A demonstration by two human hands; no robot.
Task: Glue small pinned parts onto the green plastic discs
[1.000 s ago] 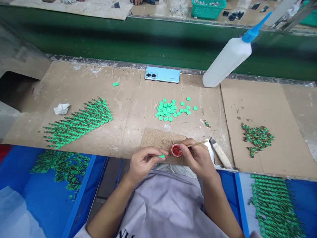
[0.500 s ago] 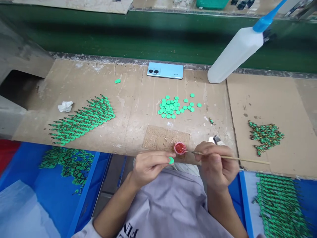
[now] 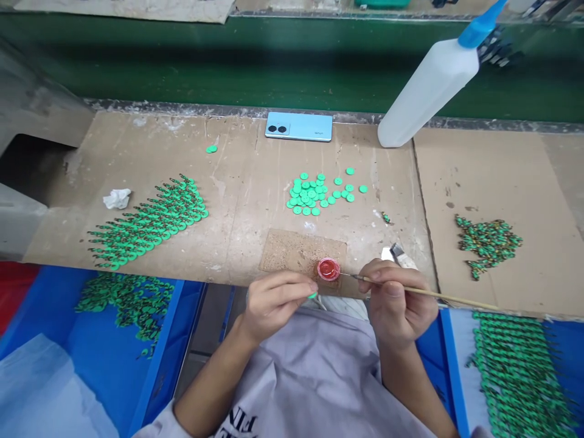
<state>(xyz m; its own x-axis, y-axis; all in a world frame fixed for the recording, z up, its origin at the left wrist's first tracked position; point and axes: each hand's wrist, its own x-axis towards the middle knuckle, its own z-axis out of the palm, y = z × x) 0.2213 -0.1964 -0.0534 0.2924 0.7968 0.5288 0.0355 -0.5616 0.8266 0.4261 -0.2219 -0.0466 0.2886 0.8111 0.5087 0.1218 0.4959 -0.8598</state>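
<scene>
My left hand (image 3: 276, 304) pinches a green disc (image 3: 312, 295) at the table's front edge, its lower part showing under the fingertips. Between the hands sits a small round pot of red paste (image 3: 328, 269) on a speckled brown pad (image 3: 298, 252). My right hand (image 3: 399, 301) grips a thin wooden stick (image 3: 424, 293) whose fine dark tip points left, close to the pot's right rim. Loose green discs (image 3: 310, 194) lie behind the pot. Slanted rows of green discs with dark wire parts (image 3: 152, 222) are on the left.
A white bottle with a blue nozzle (image 3: 426, 94) stands near a pale blue phone (image 3: 298, 126) at the back. Small green-and-gold pieces (image 3: 488, 243) are heaped right. Crumpled white tissue (image 3: 117, 198) lies left. Blue trays (image 3: 159, 340) flank my lap.
The view has shifted slightly. The green disc in my left hand has turned and shows less of its face. Both hands keep their hold.
</scene>
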